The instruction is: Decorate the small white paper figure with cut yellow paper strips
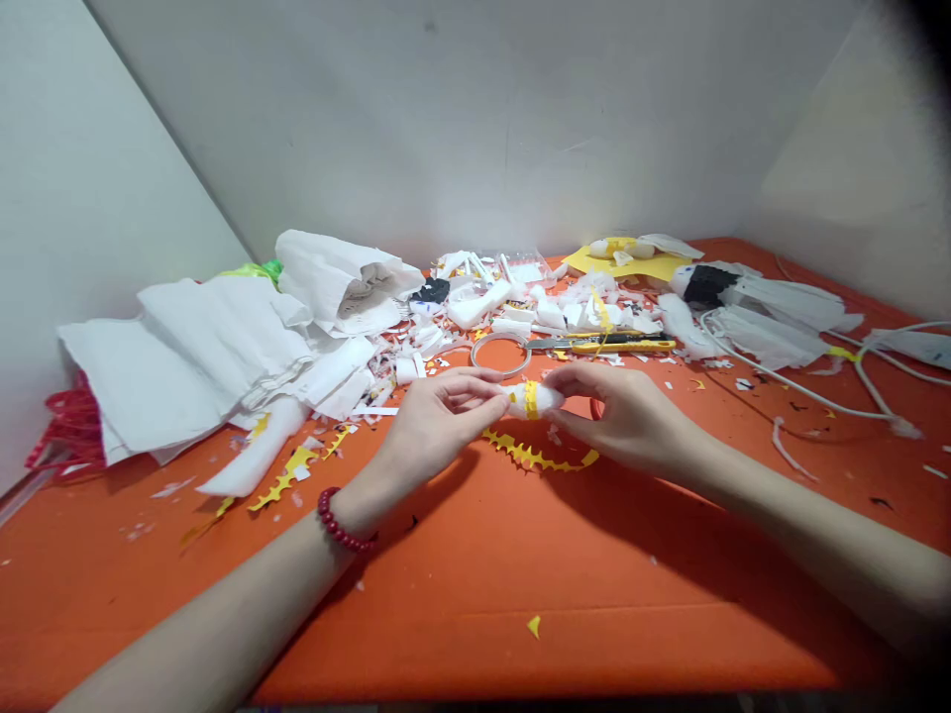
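Left hand (pixel 435 421) and right hand (pixel 622 414) pinching a small white paper roll with yellow band (pixel 532 399), above the orange table (pixel 475 584), jagged yellow paper strip (pixel 536 457) beneath

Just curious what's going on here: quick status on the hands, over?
Left hand and right hand both pinch white paper bundle with yellow band, over orange table. Jagged yellow strip beneath. Tape ring and scraps behind.

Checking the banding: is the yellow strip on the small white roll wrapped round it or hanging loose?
Wrapped: the yellow strip rings the white roll, which the left hand and right hand pinch at its ends.
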Demonstrator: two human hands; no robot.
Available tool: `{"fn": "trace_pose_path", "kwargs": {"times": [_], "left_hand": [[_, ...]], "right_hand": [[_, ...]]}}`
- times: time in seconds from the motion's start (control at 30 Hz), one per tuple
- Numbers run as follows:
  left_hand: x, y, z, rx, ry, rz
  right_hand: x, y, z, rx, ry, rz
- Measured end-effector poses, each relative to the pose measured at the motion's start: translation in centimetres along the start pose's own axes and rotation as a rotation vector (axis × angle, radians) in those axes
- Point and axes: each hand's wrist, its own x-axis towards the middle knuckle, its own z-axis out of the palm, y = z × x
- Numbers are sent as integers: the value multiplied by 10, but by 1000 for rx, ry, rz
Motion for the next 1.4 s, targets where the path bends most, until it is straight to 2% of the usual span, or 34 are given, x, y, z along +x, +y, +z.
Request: {"fn": "trace_pose_path", "kwargs": {"times": [0.1,0.23,0.43,0.67,1.0,1.4], "left_hand": [[-1,7,-2,29,53,-3],[-4,8,-3,171,33,65],[-7,2,-2,371,51,116],[-9,5,0,403,60,92],[-9,7,-1,409,36,65],[-9,2,1,357,-19,103]], "right_hand": [[-1,3,-1,-55,66,-1],[-2,2,0,-161,148,-95],[-3,-1,4,-196,142,-209],[-4,-4,6,-196,116,-295],[-5,-5,6,-211,89,-287],[-6,-3,7,-256,70,-315]]}}
